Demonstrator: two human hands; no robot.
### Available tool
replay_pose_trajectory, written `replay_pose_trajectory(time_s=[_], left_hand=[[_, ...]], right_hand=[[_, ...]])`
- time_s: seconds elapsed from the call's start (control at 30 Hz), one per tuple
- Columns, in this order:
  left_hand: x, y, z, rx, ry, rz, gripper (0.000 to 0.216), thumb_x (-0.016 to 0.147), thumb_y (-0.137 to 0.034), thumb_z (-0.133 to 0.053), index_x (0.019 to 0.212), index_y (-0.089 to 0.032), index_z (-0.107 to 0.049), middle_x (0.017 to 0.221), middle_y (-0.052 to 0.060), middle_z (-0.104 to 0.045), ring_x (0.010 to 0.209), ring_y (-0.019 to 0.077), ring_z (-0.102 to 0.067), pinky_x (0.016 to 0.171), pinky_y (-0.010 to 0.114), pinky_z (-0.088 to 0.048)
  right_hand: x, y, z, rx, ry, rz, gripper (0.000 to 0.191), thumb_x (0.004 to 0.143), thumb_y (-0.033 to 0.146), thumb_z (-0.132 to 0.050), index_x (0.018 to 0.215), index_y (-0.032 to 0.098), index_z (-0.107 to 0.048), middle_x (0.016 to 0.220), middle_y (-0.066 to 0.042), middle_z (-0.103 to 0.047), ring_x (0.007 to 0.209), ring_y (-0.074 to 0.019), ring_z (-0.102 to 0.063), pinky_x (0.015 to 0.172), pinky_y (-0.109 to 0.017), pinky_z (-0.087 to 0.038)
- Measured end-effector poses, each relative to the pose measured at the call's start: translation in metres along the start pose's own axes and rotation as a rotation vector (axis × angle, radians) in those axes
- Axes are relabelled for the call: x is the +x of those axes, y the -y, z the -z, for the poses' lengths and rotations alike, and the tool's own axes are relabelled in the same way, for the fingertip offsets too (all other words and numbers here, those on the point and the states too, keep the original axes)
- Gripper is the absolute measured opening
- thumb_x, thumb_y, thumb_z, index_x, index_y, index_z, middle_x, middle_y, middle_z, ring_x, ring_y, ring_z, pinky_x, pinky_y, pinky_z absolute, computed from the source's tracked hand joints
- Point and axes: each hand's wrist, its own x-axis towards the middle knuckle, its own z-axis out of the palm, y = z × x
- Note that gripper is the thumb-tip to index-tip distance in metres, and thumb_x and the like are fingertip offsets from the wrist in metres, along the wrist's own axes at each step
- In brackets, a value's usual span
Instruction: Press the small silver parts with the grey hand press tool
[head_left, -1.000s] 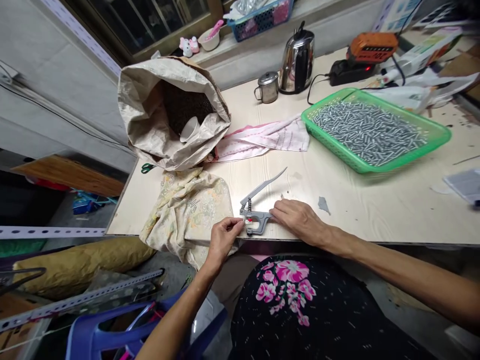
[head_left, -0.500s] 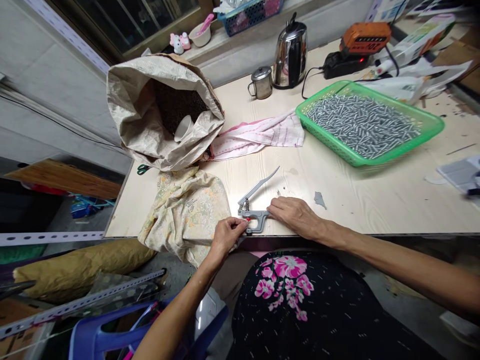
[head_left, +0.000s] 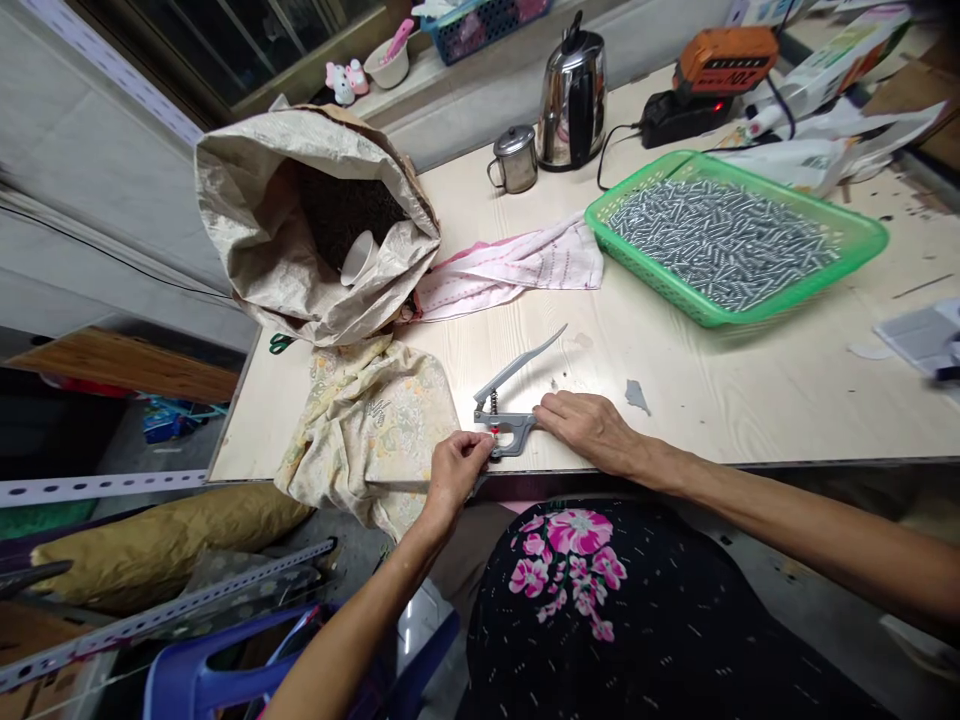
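Observation:
A pair of grey snap-fastener pliers (head_left: pixel 517 432) lies near the table's front edge. Its upper lever slants up and away, with a spring beneath it and a small red part at the jaw. My right hand (head_left: pixel 585 425) has its fingers closed around the end of the lower handle. At the jaw, my left hand (head_left: pixel 457 468) pinches thumb and forefinger together; whatever sits between them is too small to make out. Left of the pliers, a patterned cloth (head_left: pixel 367 430) hangs over the edge, with several small metal pins (head_left: pixel 377 410) on it.
A green basket (head_left: pixel 712 318) full of metal pins stands at the right. A large sack (head_left: pixel 255 240) with dark contents and a white cup (head_left: pixel 360 257) sits at the left. Behind are a pink-white towel (head_left: pixel 525 270), a lidded mug (head_left: pixel 516 165), a kettle (head_left: pixel 574 100) and an orange battery (head_left: pixel 726 62).
The view has shifted slightly. Both hands stay in nearly the same place at the pliers, whose lever is still raised.

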Motion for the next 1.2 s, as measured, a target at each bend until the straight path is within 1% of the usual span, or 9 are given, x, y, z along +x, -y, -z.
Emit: replay_pose_trajectory(time_s=[0.13, 0.33, 0.47, 0.63, 0.73, 0.83, 0.9, 1.0, 1.2], left_hand=[[0.001, 0.002, 0.002, 0.150, 0.009, -0.078, 0.035, 0.070, -0.048, -0.069, 0.074, -0.014, -0.073, 0.066, 0.004, -0.066, 0.058, 0.0132, -0.056, 0.053, 0.023, -0.041], [0.008, -0.006, 0.006, 0.212, 0.121, 0.013, 0.032, 0.067, -0.045, -0.070, 0.068, -0.013, -0.071, 0.055, 0.002, -0.062, 0.050, 0.0120, -0.052, 0.047, 0.021, -0.035], [0.009, -0.006, 0.006, 0.269, 0.116, 0.016, 0.029, 0.067, -0.042, -0.068, 0.067, -0.013, -0.071, 0.054, 0.002, -0.061, 0.050, 0.0123, -0.051, 0.048, 0.022, -0.036], [0.007, -0.007, 0.004, 0.420, 0.142, -0.032, 0.029, 0.071, -0.039, -0.062, 0.059, -0.014, -0.068, 0.049, -0.001, -0.053, 0.050, 0.0120, -0.048, 0.048, 0.022, -0.032], [0.006, -0.007, 0.004, 0.450, 0.154, -0.030, 0.029, 0.072, -0.037, -0.060, 0.058, -0.014, -0.069, 0.047, -0.001, -0.052, 0.049, 0.0120, -0.048, 0.048, 0.022, -0.032], [0.006, -0.007, 0.004, 0.429, 0.131, -0.008, 0.028, 0.071, -0.038, -0.063, 0.059, -0.014, -0.070, 0.047, -0.001, -0.054, 0.049, 0.0129, -0.050, 0.048, 0.022, -0.033], [0.005, -0.006, 0.004, 0.412, 0.113, 0.012, 0.027, 0.070, -0.038, -0.064, 0.060, -0.014, -0.070, 0.049, 0.000, -0.057, 0.050, 0.0139, -0.053, 0.047, 0.022, -0.034], [0.003, -0.005, 0.002, 0.398, 0.098, 0.035, 0.027, 0.070, -0.040, -0.064, 0.064, -0.015, -0.072, 0.054, 0.002, -0.062, 0.051, 0.0148, -0.055, 0.047, 0.022, -0.036], [0.004, -0.005, 0.002, 0.395, 0.091, 0.042, 0.026, 0.071, -0.040, -0.066, 0.063, -0.016, -0.071, 0.051, 0.002, -0.059, 0.052, 0.0159, -0.056, 0.049, 0.023, -0.038]], right_hand=[[-0.001, -0.001, -0.001, 0.030, 0.048, -0.019, 0.023, 0.097, 0.008, -0.042, 0.082, 0.017, -0.056, 0.078, -0.002, -0.055, 0.069, -0.0156, -0.044, 0.059, -0.032, -0.026], [0.003, -0.005, 0.001, 0.094, 0.131, -0.019, 0.022, 0.099, 0.012, -0.043, 0.083, 0.017, -0.057, 0.080, -0.003, -0.057, 0.069, -0.0155, -0.045, 0.059, -0.031, -0.026], [0.005, -0.007, 0.000, 0.080, 0.193, -0.030, 0.019, 0.099, 0.017, -0.046, 0.084, 0.017, -0.058, 0.084, -0.003, -0.059, 0.072, -0.0155, -0.047, 0.060, -0.031, -0.027], [0.014, -0.012, 0.010, 0.127, 0.295, -0.055, 0.022, 0.098, 0.036, -0.051, 0.090, 0.018, -0.061, 0.097, -0.007, -0.063, 0.081, -0.0180, -0.052, 0.066, -0.030, -0.035], [0.022, -0.024, 0.015, 0.153, 0.276, -0.058, 0.051, 0.087, 0.059, -0.060, 0.113, 0.016, -0.059, 0.132, -0.017, -0.054, 0.111, -0.0293, -0.051, 0.087, -0.041, -0.042], [0.030, -0.039, 0.012, 0.119, 0.283, -0.024, 0.088, 0.074, 0.070, -0.067, 0.136, 0.013, -0.045, 0.147, -0.024, -0.039, 0.132, -0.0413, -0.034, 0.102, -0.058, -0.032], [0.035, -0.047, 0.008, 0.121, 0.331, 0.005, 0.094, 0.069, 0.070, -0.072, 0.139, 0.013, -0.043, 0.144, -0.023, -0.044, 0.133, -0.0427, -0.033, 0.104, -0.062, -0.028], [0.041, -0.051, 0.006, 0.122, 0.391, 0.006, 0.091, 0.067, 0.065, -0.076, 0.135, 0.013, -0.045, 0.134, -0.021, -0.053, 0.123, -0.0394, -0.043, 0.104, -0.062, -0.028], [0.049, -0.049, 0.009, 0.092, 0.401, 0.000, 0.078, 0.066, 0.064, -0.076, 0.120, 0.011, -0.054, 0.116, -0.018, -0.058, 0.103, -0.0328, -0.049, 0.092, -0.050, -0.036]])
